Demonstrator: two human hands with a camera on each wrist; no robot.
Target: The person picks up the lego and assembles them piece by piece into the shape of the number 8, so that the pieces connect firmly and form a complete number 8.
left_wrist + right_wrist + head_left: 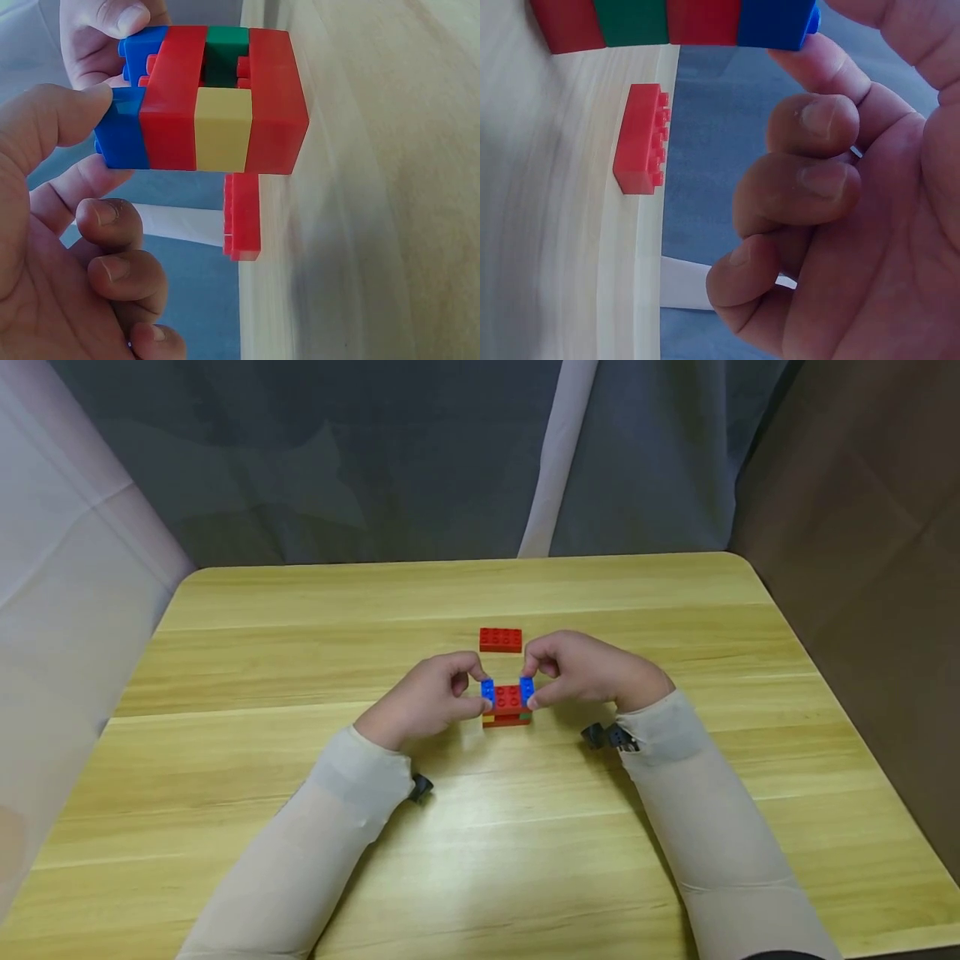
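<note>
Hands (427,697) (588,677) pinch our stacked red, blue, yellow and green plastic brick block (507,705) at its blue ends; rigid, light, likely separable.

A small stack of toy building bricks (507,706) stands on a wooden table, near its middle. Its bottom layer is red; above that sit a yellow and a green brick, then another red layer. On top are two blue bricks (488,690), one at each end, studs facing up, with red studs showing between them. A loose red brick (500,640) lies flat just behind the stack.
</note>
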